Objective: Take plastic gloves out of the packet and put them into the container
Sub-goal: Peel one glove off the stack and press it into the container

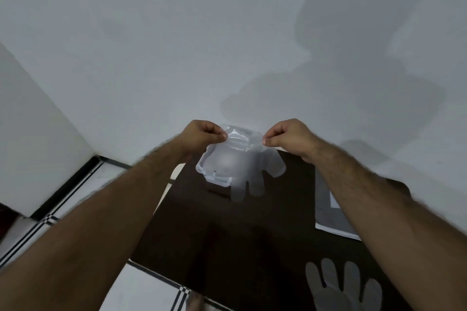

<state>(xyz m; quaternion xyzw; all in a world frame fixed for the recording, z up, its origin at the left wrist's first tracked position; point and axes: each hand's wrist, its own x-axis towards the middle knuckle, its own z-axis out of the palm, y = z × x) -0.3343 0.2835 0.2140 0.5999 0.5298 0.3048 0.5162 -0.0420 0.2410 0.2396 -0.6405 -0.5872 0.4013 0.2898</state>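
Translucent plastic glove [249,169] hanging by its cuff, left hand [202,134] and right hand [286,135] each pinching a corner, directly over the container [202,168] beneath; another glove [343,285] is waiting on the tabletop [227,247] nearer the person

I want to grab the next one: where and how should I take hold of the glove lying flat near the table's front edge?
Pinch the loose glove at its wide cuff end, nearest you at the frame's bottom, coming from above. It lies flat with fingers pointing away, so the cuff likely offers the broadest edge.
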